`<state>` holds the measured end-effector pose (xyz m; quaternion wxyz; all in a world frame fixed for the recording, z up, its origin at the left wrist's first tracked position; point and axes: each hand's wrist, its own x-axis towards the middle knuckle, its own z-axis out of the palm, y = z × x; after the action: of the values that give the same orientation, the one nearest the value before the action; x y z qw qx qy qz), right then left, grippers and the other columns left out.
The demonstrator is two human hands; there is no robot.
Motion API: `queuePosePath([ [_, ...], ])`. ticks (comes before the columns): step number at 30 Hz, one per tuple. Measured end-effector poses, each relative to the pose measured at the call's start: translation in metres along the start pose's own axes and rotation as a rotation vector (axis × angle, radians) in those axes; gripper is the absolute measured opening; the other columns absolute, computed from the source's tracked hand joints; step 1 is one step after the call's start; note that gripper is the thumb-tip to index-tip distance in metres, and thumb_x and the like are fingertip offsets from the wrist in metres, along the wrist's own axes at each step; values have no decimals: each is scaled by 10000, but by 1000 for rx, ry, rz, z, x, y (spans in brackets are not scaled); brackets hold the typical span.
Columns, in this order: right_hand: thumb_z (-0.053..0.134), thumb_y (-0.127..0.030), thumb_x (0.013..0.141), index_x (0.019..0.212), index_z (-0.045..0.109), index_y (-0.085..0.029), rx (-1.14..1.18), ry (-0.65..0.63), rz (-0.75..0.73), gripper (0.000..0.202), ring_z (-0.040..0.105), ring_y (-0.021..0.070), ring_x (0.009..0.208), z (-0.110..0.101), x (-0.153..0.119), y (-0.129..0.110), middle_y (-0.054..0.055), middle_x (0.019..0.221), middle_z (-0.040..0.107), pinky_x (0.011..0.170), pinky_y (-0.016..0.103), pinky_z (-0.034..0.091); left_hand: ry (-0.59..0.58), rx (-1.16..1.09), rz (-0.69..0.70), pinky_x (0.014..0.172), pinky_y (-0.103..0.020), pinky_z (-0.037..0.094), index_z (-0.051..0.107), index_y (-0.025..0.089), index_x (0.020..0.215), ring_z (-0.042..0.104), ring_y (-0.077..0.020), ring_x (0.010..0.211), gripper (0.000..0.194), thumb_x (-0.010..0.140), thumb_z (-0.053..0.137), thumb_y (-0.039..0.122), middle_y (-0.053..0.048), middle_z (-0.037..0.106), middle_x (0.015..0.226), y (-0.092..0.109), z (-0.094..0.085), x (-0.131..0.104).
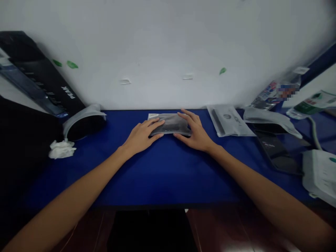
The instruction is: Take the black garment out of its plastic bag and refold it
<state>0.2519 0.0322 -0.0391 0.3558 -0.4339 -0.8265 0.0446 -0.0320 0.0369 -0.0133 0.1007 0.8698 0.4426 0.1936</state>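
Observation:
A flat, frosted pouch (172,121) with something dark inside and a small white label at its far left corner lies on the blue table near the wall. My left hand (141,136) rests over its left end, fingers stretched and apart on top, thumb along the near edge. Over the right end is my right hand (196,134), fingers spread toward the far edge and thumb at the near edge. Neither hand closes around the pouch. What touches the underside is hidden.
Right of my hands lie another frosted pouch (229,120), an open pouch (271,120), a dark flat packet (277,152) and a white power strip (321,175). Plastic bottles stand behind. At left are crumpled tissue (62,149), a translucent pouch (84,113) and a black PEAK box (49,80).

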Motion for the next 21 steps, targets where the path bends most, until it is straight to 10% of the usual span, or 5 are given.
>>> queuePosePath([
  [13,558,-567,1051,1460,599,-216,-163,-79,-39,541,654,419,1308,8,12,-12,189,1459,684,1107,620,493,121,-42,102,1199,-471,515,663,300,1492,615,-275,1439,444,1065,664,422,-78,622,1583,-18,-4,-1],
  [21,767,-456,948,1640,492,-313,137,-182,-57,758,516,389,1533,-2,6,15,104,1706,490,1268,639,410,143,-25,123,1108,-442,594,720,317,1428,675,-259,1348,366,1072,655,375,-57,679,1505,-19,-4,-3],
])
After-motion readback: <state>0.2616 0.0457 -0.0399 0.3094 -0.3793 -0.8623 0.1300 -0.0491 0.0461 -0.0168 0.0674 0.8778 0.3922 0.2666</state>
